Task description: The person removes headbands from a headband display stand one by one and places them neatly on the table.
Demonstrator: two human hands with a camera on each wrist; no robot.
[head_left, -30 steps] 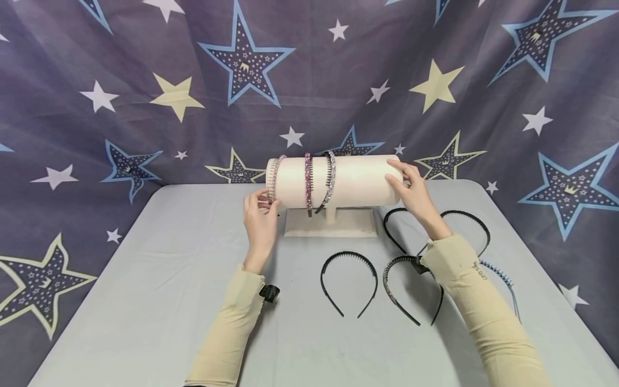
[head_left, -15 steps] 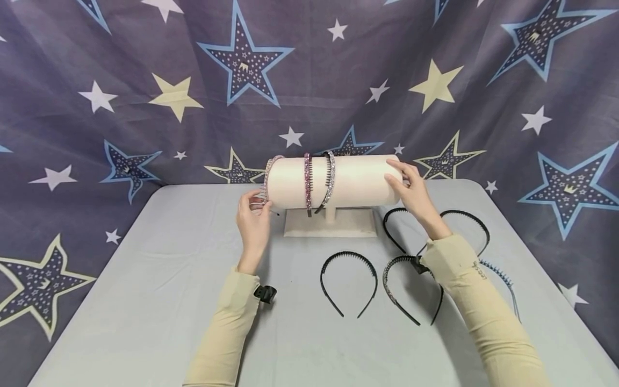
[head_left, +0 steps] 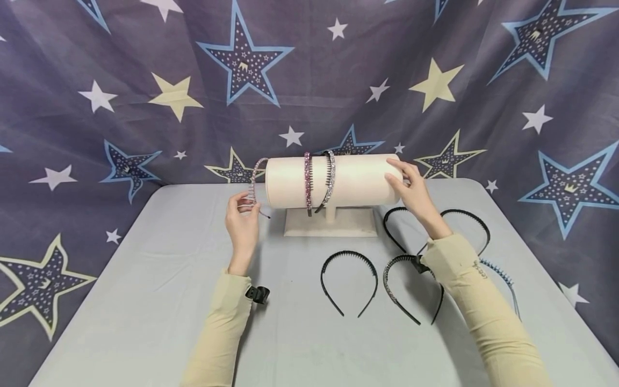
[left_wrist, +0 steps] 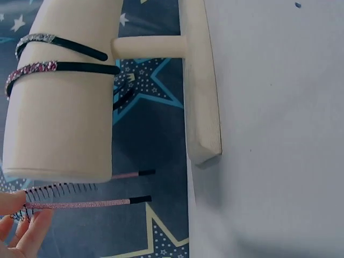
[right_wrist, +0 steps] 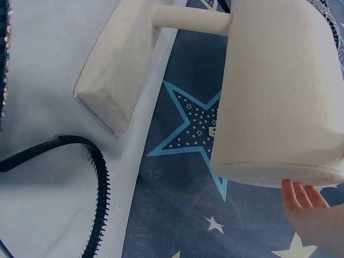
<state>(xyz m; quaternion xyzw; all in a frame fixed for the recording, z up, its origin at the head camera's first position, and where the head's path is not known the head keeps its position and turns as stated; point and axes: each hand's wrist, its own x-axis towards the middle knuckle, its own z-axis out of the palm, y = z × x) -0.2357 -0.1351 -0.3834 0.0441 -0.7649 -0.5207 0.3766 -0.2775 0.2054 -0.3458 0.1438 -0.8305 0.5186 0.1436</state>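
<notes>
A person's left hand [head_left: 242, 228] pinches a pink headband [left_wrist: 86, 204] between thumb and fingers, just beside the left end of a cream display roll [head_left: 362, 181]; the right hand [head_left: 417, 200] touches the opposite end, thumb and index finger spread apart. Between them, a magenta headband [head_left: 308, 185] and a silver headband [head_left: 331, 174] sit over the roll.

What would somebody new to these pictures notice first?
Probably the star-patterned backdrop behind the table, then the cream display roll at center, bearing a magenta headband and silver headband. The left hand pinches a pink headband at the roll's left end; the right hand touches the other end.
</notes>
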